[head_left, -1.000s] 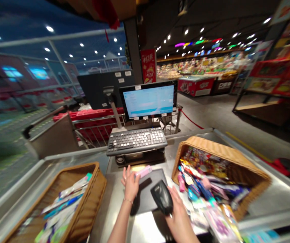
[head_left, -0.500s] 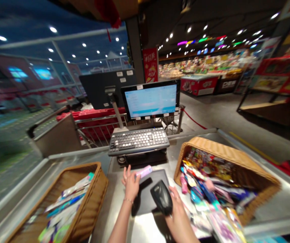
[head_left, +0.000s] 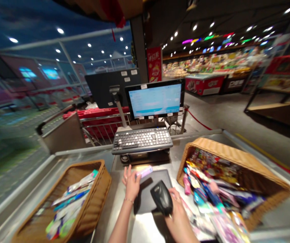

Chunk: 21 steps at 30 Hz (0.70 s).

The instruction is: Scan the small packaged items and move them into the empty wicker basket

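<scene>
Between the thumb and fingers of my left hand [head_left: 131, 185] is a small pink-purple package [head_left: 145, 171], just above the far side of a dark grey pad [head_left: 164, 180]. Its other fingers are spread, and its label is too blurred to read. My right hand [head_left: 179, 214] is wrapped around a black barcode scanner [head_left: 161, 196]. The scanner's head points forward and left, over the pad and near the package. Part of the scanner's handle is hidden by my palm.
A keyboard [head_left: 142, 139] and lit monitor [head_left: 156, 100] stand ahead. On the left is a wicker basket [head_left: 103, 184] with packaged items. To the right, a tipped wicker basket [head_left: 218, 147] spills packaged goods [head_left: 206, 195] onto the metal counter [head_left: 145, 231].
The view has turned slightly left, so the baskets, keyboard and monitor appear further right. Both hands keep nearly the same pose, with the package and scanner still held.
</scene>
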Motion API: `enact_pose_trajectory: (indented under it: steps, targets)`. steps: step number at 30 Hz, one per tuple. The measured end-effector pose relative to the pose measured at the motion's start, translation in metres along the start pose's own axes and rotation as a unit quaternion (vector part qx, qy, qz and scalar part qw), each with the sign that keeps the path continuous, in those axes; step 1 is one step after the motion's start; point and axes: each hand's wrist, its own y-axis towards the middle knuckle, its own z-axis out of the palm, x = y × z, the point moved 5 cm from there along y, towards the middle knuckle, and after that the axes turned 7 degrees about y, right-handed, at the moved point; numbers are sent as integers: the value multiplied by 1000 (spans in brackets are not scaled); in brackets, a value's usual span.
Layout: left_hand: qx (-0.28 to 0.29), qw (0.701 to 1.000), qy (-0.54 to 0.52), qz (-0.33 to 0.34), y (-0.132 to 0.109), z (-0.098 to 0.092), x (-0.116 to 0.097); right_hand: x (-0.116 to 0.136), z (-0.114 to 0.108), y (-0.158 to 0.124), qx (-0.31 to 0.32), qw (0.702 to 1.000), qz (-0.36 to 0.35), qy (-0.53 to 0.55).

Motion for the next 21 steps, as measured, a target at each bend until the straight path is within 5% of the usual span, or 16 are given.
enact_pose_trajectory:
  steps: [21]
  targets:
    - [-29, 999, 13, -22, -9, -14, 15, -15, 12, -5, 15, 999, 35, 5]
